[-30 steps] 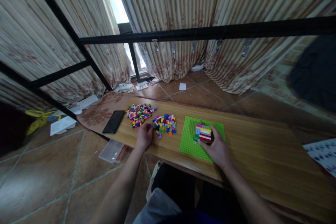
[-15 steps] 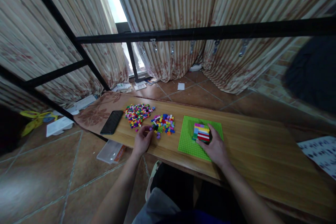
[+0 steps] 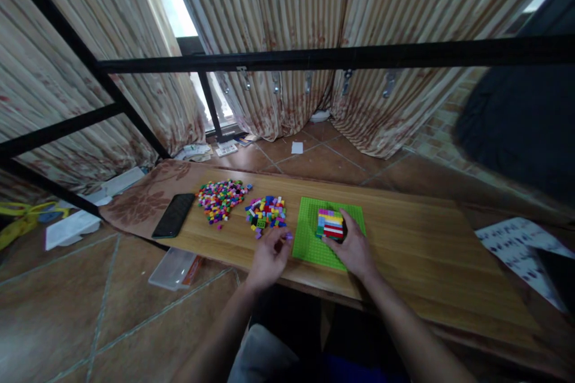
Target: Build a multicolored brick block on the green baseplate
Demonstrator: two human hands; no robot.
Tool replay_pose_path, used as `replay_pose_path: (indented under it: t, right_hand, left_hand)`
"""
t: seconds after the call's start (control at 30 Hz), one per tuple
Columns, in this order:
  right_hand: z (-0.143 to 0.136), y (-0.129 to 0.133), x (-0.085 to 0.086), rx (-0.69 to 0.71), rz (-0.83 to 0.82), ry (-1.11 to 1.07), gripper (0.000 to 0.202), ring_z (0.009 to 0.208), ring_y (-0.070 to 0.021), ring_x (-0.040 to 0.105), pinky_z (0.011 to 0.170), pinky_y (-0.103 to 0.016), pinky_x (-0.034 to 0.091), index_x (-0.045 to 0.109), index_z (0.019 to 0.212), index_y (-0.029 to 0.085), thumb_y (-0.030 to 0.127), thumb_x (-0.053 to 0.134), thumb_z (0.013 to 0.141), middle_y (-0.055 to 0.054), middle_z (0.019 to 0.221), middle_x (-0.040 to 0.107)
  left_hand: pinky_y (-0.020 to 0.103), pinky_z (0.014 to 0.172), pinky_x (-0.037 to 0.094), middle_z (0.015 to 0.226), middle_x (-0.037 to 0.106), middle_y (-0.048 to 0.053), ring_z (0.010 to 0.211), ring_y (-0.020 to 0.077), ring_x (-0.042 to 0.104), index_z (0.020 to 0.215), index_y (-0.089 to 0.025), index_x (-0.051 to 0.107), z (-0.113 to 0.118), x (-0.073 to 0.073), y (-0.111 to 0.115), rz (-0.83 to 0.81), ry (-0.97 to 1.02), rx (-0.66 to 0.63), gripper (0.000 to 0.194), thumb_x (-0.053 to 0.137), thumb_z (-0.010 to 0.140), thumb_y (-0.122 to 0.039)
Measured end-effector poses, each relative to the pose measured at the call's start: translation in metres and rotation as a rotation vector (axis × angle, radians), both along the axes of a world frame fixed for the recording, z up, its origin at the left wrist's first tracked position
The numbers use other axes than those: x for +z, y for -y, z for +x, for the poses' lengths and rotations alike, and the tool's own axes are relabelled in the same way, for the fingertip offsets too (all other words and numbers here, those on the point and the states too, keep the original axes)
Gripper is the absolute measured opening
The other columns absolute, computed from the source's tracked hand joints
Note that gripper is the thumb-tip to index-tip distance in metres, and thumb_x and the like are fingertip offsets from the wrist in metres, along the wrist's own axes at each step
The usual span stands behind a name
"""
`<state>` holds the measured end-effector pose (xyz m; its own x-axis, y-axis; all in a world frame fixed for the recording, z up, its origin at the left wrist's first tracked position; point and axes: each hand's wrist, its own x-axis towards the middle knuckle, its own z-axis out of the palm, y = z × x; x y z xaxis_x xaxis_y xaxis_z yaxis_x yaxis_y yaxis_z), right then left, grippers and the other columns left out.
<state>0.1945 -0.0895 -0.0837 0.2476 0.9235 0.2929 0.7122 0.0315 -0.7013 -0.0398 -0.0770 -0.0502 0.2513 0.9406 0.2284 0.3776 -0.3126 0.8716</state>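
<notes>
Between the fingertips of my left hand [image 3: 271, 254] is a small purple brick [image 3: 288, 236], held just off the left edge of the green baseplate [image 3: 309, 245]. On that plate sits a block of stacked toy bricks [image 3: 330, 223] in rows of purple, yellow, white, red and blue-green. My right hand [image 3: 353, 245] grips this block from its right side, thumb at the near edge and fingers at the far one. A pile of larger mixed bricks [image 3: 269, 209] lies beyond my left hand. Farther left spreads a heap of smaller colourful bricks [image 3: 220, 197].
A black phone [image 3: 173, 215] lies at the wooden table's [image 3: 417, 251] left end, partly on a brown cloth [image 3: 139, 191]. Below on the floor is a clear plastic box [image 3: 173, 268]. A black metal rail [image 3: 287, 60] crosses behind the table. Printed sheets [image 3: 516, 254] lie at the right.
My left hand has moved right from the brick pile towards the baseplate, carrying the purple brick. My right hand stays on the brick block. The whole view has shifted slightly.
</notes>
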Motion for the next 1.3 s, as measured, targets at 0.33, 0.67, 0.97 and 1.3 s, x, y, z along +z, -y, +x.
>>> replay_pose_path:
  t: [0.33, 0.67, 0.97, 1.3]
  right_hand:
    - [0.0, -0.002, -0.001, 0.017, 0.025, -0.004, 0.083, 0.123, -0.0312, 0.05, 0.103, -0.05, 0.04, 0.035, 0.142, 0.017, 0.044, 0.069, 0.071, -0.016, 0.134, 0.053]
    - [-0.002, -0.001, 0.002, 0.012, 0.025, -0.008, 0.081, 0.123, -0.0308, 0.051, 0.102, -0.05, 0.042, 0.036, 0.142, 0.019, 0.043, 0.067, 0.072, -0.015, 0.135, 0.053]
    - [-0.002, -0.002, 0.0, 0.009, 0.026, -0.008, 0.082, 0.123, -0.0309, 0.05, 0.103, -0.05, 0.04, 0.036, 0.142, 0.017, 0.044, 0.068, 0.072, -0.016, 0.134, 0.053]
    - [-0.003, -0.001, 0.003, 0.01, 0.017, -0.019, 0.081, 0.123, -0.0305, 0.05, 0.102, -0.05, 0.041, 0.036, 0.142, 0.018, 0.043, 0.069, 0.072, -0.015, 0.134, 0.053]
  left_hand:
    - [0.022, 0.062, 0.045, 0.085, 0.066, 0.003, 0.064, 0.0104, 0.057, 0.093, -0.017, 0.062, 0.06, 0.007, -0.006, -0.008, -0.072, 0.004, 0.012, 0.056, 0.083, -0.019]
    - [0.025, 0.068, 0.048, 0.091, 0.065, 0.004, 0.071, 0.0132, 0.06, 0.094, -0.019, 0.064, 0.078, 0.009, -0.011, 0.103, -0.198, 0.019, 0.02, 0.053, 0.081, -0.009]
    - [0.027, 0.074, 0.05, 0.096, 0.066, 0.006, 0.083, 0.0163, 0.063, 0.106, -0.02, 0.064, 0.078, 0.01, -0.01, 0.13, -0.242, -0.002, 0.031, 0.051, 0.081, -0.007]
    - [0.027, 0.071, 0.05, 0.094, 0.069, 0.006, 0.075, 0.0141, 0.063, 0.111, -0.015, 0.061, 0.076, 0.006, -0.007, -0.033, -0.073, 0.081, 0.029, 0.052, 0.084, -0.017]
